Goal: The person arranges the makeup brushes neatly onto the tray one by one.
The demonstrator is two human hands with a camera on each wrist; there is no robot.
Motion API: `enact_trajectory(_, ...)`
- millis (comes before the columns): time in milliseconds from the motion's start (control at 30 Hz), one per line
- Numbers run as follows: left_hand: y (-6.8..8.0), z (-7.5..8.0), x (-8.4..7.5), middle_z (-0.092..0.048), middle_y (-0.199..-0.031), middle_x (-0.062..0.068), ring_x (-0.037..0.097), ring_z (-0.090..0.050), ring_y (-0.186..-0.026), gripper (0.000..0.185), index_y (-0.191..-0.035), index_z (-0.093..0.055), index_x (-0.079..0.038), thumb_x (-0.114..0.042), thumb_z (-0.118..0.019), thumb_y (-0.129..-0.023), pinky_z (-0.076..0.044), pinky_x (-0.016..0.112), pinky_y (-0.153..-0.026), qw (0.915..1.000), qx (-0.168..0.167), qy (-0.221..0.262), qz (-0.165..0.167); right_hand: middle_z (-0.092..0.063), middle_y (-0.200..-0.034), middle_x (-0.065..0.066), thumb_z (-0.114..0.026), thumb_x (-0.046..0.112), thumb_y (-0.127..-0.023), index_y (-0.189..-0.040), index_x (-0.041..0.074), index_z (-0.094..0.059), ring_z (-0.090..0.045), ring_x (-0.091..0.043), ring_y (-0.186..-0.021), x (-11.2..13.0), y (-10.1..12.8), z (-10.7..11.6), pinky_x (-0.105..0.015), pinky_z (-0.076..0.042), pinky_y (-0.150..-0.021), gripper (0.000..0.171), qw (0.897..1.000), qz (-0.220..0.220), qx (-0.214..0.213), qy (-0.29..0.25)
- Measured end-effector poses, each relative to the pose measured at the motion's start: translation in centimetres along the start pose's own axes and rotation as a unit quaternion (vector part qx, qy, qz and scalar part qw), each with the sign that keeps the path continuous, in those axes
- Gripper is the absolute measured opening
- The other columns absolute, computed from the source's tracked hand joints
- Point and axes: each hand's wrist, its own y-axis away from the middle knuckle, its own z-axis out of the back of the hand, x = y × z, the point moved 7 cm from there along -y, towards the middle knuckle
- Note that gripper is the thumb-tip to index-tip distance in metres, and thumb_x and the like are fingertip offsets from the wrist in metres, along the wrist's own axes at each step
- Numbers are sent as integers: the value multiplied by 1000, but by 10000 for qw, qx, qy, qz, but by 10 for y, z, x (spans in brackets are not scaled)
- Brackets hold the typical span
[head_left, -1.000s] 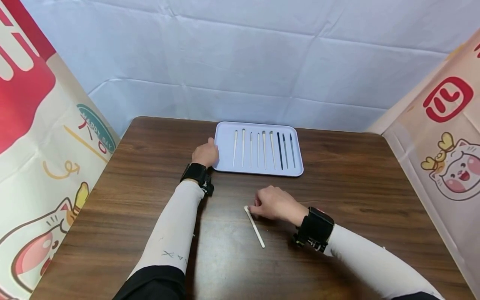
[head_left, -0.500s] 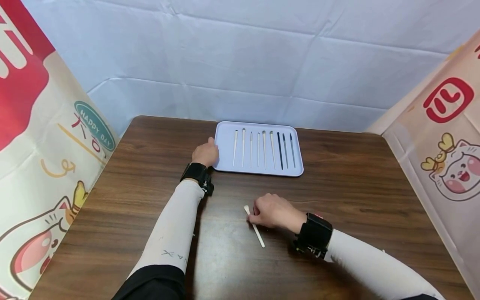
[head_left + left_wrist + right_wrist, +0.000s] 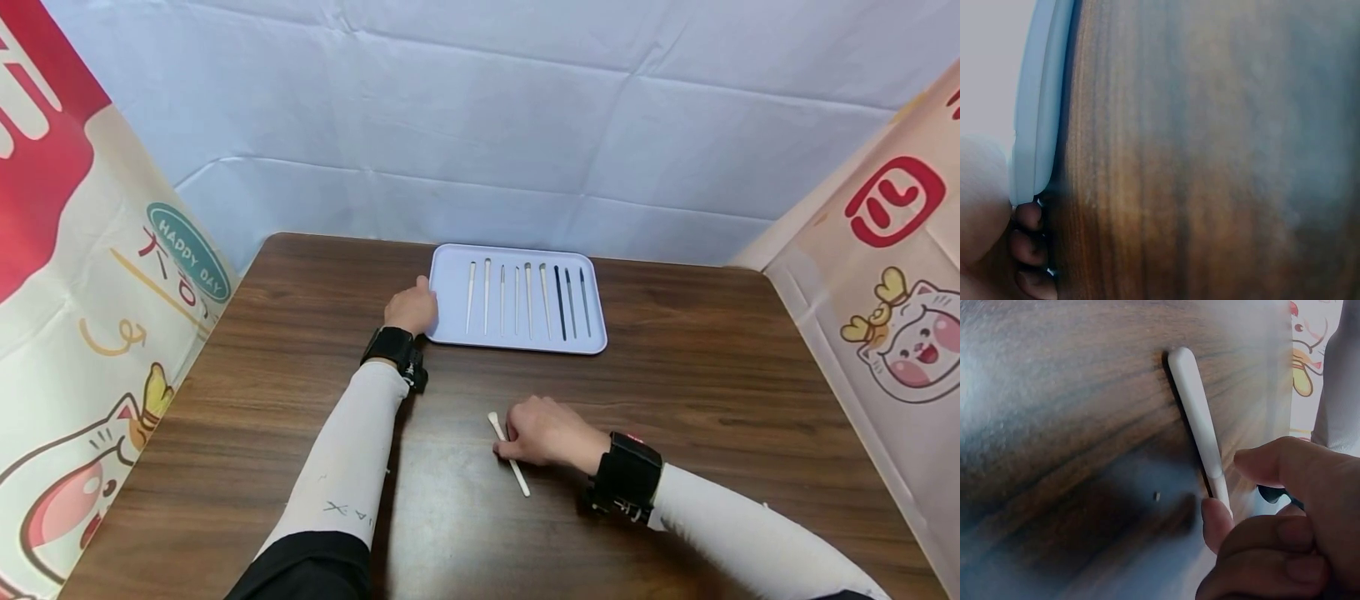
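Note:
A white stick point(image 3: 517, 479) lies slanted on the brown table point(image 3: 712, 400), near its middle front. My right hand point(image 3: 543, 429) rests over the stick's upper half. In the right wrist view, thumb and forefinger point(image 3: 1215, 519) pinch the stick point(image 3: 1194, 419) while it lies on the wood. Behind it, a pale blue tray point(image 3: 450, 283) holds several thin sticks in a row, cream ones point(image 3: 486, 293) on the left and dark ones point(image 3: 559, 292) on the right. My left hand point(image 3: 411, 307) grips the tray's left rim point(image 3: 1038, 112), with fingertips point(image 3: 1027, 219) curled under it.
Printed cardboard panels stand along the table's left side point(image 3: 90, 275) and right side point(image 3: 885, 275). A white sheet point(image 3: 480, 125) hangs behind the table's far edge. Bare wood lies right of the tray and along the front.
My right hand has slid a little toward me along the white stick and closed on it. The stick, the tray and my left hand have stayed put.

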Motion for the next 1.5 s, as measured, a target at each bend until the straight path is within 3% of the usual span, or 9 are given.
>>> enact_trajectory(633,-1,1,0,-64,-110,22,38,-61,-94,37,-135,-41,-3,-30,-32,-111,-50,49,-84,10000,-52,-46,-32,-46,-54,7,-71,31,-89,-56,18,-52,-43,-12,-49,6,-1,-1,-28,-36,-48,41,9989,93,-361,268)
enact_trajectory(1500,-3,0,3,-64,-108,21,37,-61,-93,40,-139,-40,-3,-30,-32,-111,-50,48,-83,10000,-39,-4,-16,-35,-51,8,-67,33,-93,-52,20,-43,-35,-11,-49,11,-5,12,-27,-29,-49,49,9991,85,-298,288)
